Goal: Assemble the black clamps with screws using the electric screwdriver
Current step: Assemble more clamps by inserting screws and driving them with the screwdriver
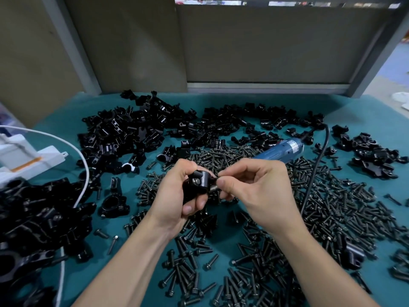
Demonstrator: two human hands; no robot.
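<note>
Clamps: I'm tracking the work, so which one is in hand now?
The clamp gripped in the left hand, with the right hand pinching a screw at its side. Every other clamp lies loose on the table.
</note>
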